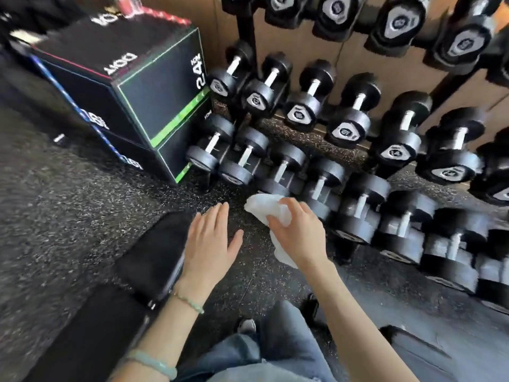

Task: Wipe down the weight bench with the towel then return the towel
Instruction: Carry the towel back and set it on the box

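Gripping the crumpled white towel (pixel 264 208), the right hand (pixel 301 234) hangs over the floor (pixel 82 202) just right of the weight bench (pixel 148 257), head view. Left hand (pixel 209 244) flat, fingers straight, holding nothing, above the bench's right edge. Dumbbells (pixel 300 111) racked beyond the bench, to its right.

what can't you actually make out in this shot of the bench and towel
All in the head view:
1. The bench runs off the lower left edge, and the left hand and its arm cover part of it.
2. The middle of the towel is hidden under the right hand gripping it.
3. Labels on the dumbbells are too blurred to read.
4. Whether the left hand touches the bench cannot be told.
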Tool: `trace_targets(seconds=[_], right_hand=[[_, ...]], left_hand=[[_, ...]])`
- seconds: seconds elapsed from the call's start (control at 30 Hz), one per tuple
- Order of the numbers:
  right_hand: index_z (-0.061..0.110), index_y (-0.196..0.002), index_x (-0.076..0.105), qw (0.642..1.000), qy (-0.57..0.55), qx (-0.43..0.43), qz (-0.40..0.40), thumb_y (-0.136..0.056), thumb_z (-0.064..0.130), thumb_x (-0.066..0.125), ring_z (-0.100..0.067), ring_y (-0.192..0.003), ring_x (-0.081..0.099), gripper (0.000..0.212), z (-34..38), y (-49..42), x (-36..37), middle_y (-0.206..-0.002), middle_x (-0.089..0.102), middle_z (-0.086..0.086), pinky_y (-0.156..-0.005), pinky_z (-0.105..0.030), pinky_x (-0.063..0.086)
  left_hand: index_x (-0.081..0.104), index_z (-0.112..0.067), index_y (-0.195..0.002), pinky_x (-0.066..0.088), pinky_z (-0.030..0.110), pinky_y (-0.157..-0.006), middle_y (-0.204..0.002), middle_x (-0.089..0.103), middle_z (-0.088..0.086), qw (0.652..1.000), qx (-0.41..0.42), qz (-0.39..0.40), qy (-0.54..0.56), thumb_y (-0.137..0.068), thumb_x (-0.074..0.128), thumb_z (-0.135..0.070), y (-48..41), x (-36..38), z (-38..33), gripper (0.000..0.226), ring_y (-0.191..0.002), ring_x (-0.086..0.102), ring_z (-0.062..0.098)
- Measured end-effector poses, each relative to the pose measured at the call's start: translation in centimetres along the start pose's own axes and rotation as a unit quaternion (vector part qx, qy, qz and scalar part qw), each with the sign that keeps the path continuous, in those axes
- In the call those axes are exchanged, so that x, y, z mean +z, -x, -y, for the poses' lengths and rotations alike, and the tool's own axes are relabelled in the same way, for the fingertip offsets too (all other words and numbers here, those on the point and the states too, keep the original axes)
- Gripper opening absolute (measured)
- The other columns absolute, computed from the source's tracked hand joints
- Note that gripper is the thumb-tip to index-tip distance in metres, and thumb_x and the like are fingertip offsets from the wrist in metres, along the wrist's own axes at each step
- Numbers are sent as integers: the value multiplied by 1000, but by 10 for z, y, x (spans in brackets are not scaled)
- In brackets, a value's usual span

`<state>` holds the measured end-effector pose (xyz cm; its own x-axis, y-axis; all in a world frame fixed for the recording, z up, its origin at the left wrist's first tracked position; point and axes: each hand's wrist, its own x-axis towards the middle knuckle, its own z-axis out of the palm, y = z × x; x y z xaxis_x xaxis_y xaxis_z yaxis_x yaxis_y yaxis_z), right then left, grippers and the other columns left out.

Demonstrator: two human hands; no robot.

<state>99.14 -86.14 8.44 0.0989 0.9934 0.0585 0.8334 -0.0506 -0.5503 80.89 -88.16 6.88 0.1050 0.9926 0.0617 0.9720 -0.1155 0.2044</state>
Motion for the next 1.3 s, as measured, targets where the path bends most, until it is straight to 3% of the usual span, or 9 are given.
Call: trace_targets(seconds=[0.17, 0.33, 0.47, 0.77, 0.93, 1.07, 1.2, 1.3], right_hand=[[23, -123, 55, 996, -3, -70, 60, -87, 43, 60, -28, -100, 58, 41, 29, -49, 32, -112, 60, -3, -77, -35, 46], [24, -123, 56, 984, -10, -143, 104, -86, 42, 62, -31, -90, 61, 42, 52, -119, 61, -108, 59, -3, -71, -37, 49], [21, -123, 58, 970, -17, -204, 131, -84, 39, 65, -33, -87, 63, 44, 69, -187, 74, -109, 61, -6, -70, -39, 52], [13, -106, 66, 924, -34, -343, 166, -72, 28, 78, -34, -67, 64, 39, 100, -311, 110, -89, 66, -9, -48, -37, 53], [15, -107, 66, 909, -38, -367, 195, -73, 36, 67, -36, -70, 65, 40, 136, -355, 143, -92, 66, -10, -54, -40, 55], [18, -114, 64, 899, -26, -366, 239, -80, 34, 68, -34, -87, 64, 38, 182, -386, 178, -102, 65, -9, -69, -40, 51], [19, -115, 64, 884, -30, -394, 251, -80, 40, 62, -31, -92, 62, 42, 235, -421, 221, -102, 64, -8, -74, -38, 49], [18, -110, 65, 876, -32, -421, 235, -76, 47, 53, -31, -83, 64, 47, 281, -446, 253, -95, 65, -7, -66, -37, 51]], left_hand=[[47, -2, -137, 33, 46, -108, -137, 52, 13, 996, -88, -20, -6, -92, 53, -42, -19, 3, 34, 61, -125, 50, 27], [51, -1, -134, 38, 47, -105, -133, 56, 14, 985, -169, -39, -13, -90, 35, -47, -58, 6, 56, 65, -121, 54, 28], [51, -1, -133, 38, 47, -104, -132, 56, 14, 970, -233, -69, -11, -90, 35, -46, -107, 11, 62, 64, -121, 54, 28], [51, -1, -132, 37, 47, -107, -130, 56, 14, 929, -357, -98, 1, -90, 37, -45, -199, 21, 76, 63, -120, 53, 29], [51, -1, -132, 37, 48, -107, -130, 57, 14, 906, -412, -97, 3, -89, 37, -46, -229, 23, 109, 64, -120, 53, 30], [50, -4, -134, 27, 43, -111, -134, 54, 12, 885, -455, -101, -4, -90, 36, -48, -258, 24, 152, 64, -122, 51, 28], [49, -3, -134, 26, 44, -112, -135, 53, 13, 868, -482, -117, -3, -90, 35, -48, -291, 19, 212, 65, -123, 51, 29], [50, -2, -133, 25, 43, -111, -135, 54, 14, 857, -501, -122, -4, -90, 36, -47, -316, 7, 260, 64, -122, 52, 30]])
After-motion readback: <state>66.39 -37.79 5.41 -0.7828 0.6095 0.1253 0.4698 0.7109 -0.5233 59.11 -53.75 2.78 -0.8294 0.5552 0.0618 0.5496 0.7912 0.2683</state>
